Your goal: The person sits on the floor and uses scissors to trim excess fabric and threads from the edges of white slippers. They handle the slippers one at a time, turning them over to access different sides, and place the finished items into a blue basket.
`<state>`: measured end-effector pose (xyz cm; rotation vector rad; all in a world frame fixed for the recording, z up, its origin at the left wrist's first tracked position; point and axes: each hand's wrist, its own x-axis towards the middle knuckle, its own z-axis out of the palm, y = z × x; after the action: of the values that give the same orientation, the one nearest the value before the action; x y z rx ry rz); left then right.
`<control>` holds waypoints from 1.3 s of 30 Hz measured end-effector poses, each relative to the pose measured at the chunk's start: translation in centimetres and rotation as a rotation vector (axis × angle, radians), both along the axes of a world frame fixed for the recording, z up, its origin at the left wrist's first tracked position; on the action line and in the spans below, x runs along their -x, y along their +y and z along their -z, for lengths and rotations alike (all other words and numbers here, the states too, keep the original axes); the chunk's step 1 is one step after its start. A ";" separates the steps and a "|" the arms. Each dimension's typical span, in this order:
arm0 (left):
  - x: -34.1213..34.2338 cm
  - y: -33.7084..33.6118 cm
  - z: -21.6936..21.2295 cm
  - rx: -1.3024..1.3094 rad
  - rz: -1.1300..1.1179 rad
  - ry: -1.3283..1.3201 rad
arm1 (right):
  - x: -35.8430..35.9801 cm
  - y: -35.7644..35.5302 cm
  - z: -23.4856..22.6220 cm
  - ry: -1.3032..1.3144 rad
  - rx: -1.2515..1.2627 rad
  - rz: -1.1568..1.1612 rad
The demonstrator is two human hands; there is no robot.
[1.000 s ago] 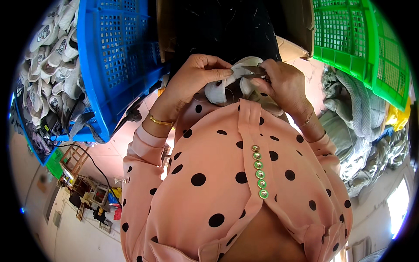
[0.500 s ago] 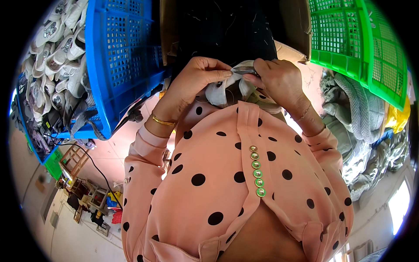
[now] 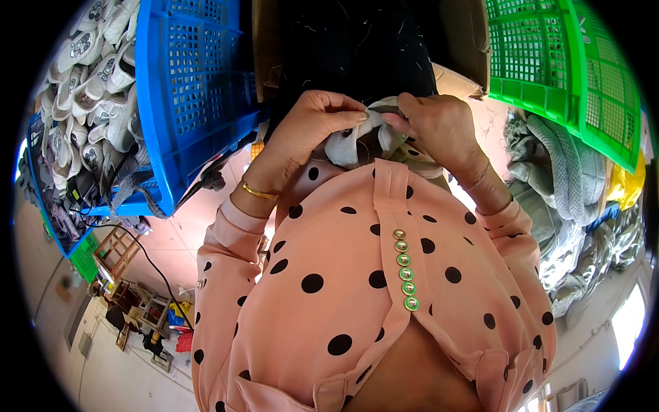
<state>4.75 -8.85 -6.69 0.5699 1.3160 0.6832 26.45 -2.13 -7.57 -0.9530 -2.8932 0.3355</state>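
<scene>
Over my lap, a whitish fabric shoe upper [image 3: 341, 151] hangs bunched between my hands. My left hand [image 3: 312, 127] is closed, thumb and forefinger pinching its upper edge. My right hand [image 3: 443, 127] is closed at the other side of the piece, fingers curled. The metal thread snips that showed in this hand a moment ago are now mostly hidden behind the fingers and fabric. A fine loose thread loops below the upper, close to my blouse [image 3: 357, 254].
At the left, a blue plastic crate [image 3: 195, 69] stands beside a heap of whitish shoe uppers [image 3: 103, 75]. Green crates [image 3: 528, 65] stand at the right, above grey fabric pieces [image 3: 549, 172]. A cardboard box [image 3: 463, 82] edge is beyond my right hand.
The snips' blades, visible between my hands before, have dropped out of sight. My right fingers have shifted slightly against the upper; my left hand keeps its pinch.
</scene>
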 end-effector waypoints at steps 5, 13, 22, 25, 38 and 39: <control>0.3 0.1 0.4 -0.035 0.042 -0.009 | -0.4 1.1 1.3 0.294 0.545 0.214; 0.5 0.3 0.3 -0.058 0.102 0.013 | 0.5 1.4 1.6 0.489 1.238 0.292; 0.2 1.1 -0.4 -0.162 0.185 0.062 | 1.1 1.8 0.8 0.505 1.378 0.300; 0.9 1.0 0.6 -0.125 0.216 -0.033 | 1.0 1.8 0.4 0.514 1.421 0.276; 0.8 0.7 0.4 0.052 -0.009 -0.128 | -0.5 0.4 0.1 0.126 0.058 0.002; 0.9 0.8 0.5 0.056 -0.005 -0.131 | -0.4 0.4 0.0 0.114 0.032 0.002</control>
<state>3.89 -8.07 -7.18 0.4692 1.2105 0.6747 26.87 -1.73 -7.62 -0.9098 -2.7916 0.4231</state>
